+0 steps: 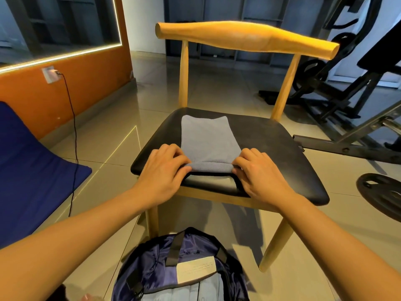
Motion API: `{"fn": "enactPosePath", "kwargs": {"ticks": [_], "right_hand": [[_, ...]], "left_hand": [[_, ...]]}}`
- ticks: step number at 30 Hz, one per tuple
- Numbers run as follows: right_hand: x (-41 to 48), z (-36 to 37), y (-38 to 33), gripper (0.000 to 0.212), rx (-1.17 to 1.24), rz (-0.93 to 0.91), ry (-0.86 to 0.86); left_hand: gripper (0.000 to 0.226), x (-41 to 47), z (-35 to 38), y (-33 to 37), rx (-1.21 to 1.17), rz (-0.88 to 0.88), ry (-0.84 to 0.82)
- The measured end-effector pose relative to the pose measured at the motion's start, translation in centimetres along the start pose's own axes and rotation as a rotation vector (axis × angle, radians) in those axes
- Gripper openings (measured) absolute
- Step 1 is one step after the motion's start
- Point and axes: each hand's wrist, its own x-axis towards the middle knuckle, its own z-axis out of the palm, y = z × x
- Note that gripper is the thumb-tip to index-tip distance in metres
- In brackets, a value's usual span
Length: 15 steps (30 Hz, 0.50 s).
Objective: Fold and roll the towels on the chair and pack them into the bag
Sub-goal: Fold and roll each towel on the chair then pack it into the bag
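A grey-blue towel [209,139] lies flat on the black seat of a wooden chair [282,148], folded into a long strip that runs from the back of the seat toward the front edge. Its near end is turned over into a small roll. The left hand [161,170] holds the left end of this roll with curled fingers, and the right hand [259,172] holds the right end in the same way. On the floor just in front of the chair stands an open bag [182,270] with blue lining. A blue mat [28,170] lies on the left.
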Motion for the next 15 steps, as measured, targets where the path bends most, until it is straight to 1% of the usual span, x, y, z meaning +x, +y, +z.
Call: {"fn": "enactPosePath", "kwargs": {"ticks": [4, 7, 9, 10, 12, 13, 15], "right_hand": [[1.1, -0.6, 0.2, 0.026, 0.09, 0.071, -0.137], [1.8, -0.6, 0.0, 0.039, 0.119, 0.134, -0.201], [2.1, -0.5, 0.2, 0.04, 0.116, 0.184, -0.185], [2.1, -0.5, 0.4, 0.037, 0.113, 0.209, -0.149], [2.1, -0.6, 0.7, 0.029, 0.109, 0.209, -0.026], [2.1, -0.7, 0.8, 0.025, 0.096, 0.176, 0.03], [1.8, -0.4, 0.6, 0.018, 0.03, 0.063, 0.096]], "left_hand": [[0.029, 0.9, 0.3, 0.0, -0.076, -0.161, -0.085], [0.035, 1.7, 0.2, 0.1, -0.099, -0.28, -0.144], [0.037, 2.1, 0.1, -0.2, -0.132, -0.321, -0.116], [0.034, 2.2, 0.0, -0.4, -0.148, -0.32, -0.06], [0.024, 2.2, -0.2, -0.7, -0.132, -0.26, 0.071], [0.021, 2.1, -0.2, -0.8, -0.103, -0.183, 0.118], [0.021, 1.6, 0.0, -1.1, -0.027, 0.043, 0.154]]}}
